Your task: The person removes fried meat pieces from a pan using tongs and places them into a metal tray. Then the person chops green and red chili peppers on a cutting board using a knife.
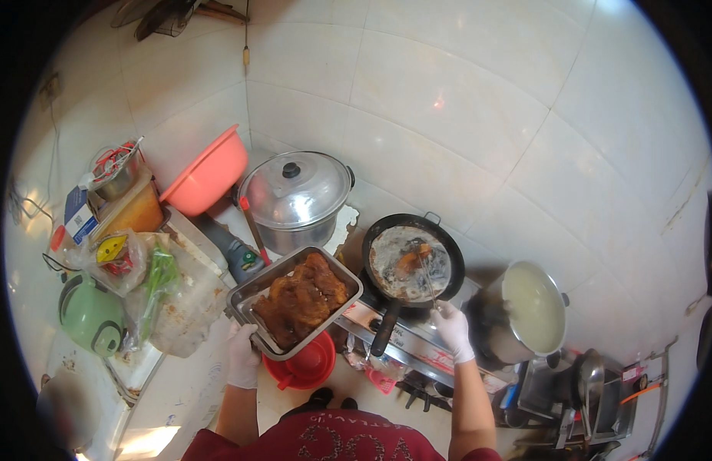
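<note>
My left hand (242,351), in a white glove, grips the near-left corner of a rectangular stainless steel tray (326,324). Several glossy, dark-brown cooked meat pieces (301,299) lie in it. My right hand (453,329), gloved too, holds thin metal tongs (428,276) that reach down into a black frying pan (458,271). Foamy pale liquid, probably oil, covers the pan's bottom. At the tongs' tips an orange-brown piece of food (411,262) sits in the foam; whether the tips clasp it I cannot tell. The pan rests on a gas stove (413,340), its dark handle pointing towards me.
A lidded aluminium pot (295,199) stands behind the tray, near a pink basin (209,173). Right of the pan is a tall pot (534,311) of pale liquid. Below the tray sits a red plastic basin (307,369). A green kettle (91,317) and bagged vegetables (160,276) are left.
</note>
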Tool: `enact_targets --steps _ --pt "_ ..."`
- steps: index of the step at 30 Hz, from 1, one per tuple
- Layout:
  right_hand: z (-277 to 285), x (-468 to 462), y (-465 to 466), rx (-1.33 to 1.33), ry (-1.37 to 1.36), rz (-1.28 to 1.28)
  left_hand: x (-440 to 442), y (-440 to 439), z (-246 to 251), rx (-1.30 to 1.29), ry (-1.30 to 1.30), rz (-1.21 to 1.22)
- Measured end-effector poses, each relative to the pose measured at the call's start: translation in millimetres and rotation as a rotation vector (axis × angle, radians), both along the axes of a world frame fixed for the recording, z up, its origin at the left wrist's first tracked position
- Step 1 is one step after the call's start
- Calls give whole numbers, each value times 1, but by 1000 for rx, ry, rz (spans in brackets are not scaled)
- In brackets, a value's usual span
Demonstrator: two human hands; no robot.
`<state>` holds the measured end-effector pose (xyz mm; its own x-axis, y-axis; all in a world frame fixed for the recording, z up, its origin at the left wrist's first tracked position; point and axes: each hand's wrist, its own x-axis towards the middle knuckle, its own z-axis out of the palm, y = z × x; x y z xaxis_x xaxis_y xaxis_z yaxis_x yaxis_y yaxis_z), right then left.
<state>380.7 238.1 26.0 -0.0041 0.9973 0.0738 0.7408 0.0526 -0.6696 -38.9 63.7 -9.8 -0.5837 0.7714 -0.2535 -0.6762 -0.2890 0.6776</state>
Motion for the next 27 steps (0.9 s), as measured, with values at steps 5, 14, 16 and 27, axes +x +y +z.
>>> enact_targets --steps 5,14,16,27 --pt "18 -3 -13 112 -204 -5 0 6 -7 -33 61 -136" --pt "30 -2 -16 135 -277 21 14 15 6 -50 58 -61" --pt "28 -2 -15 125 -286 29 13 15 3 -3 46 -54" --pt "28 -1 -13 186 -296 39 8 13 -6 -22 46 -45"
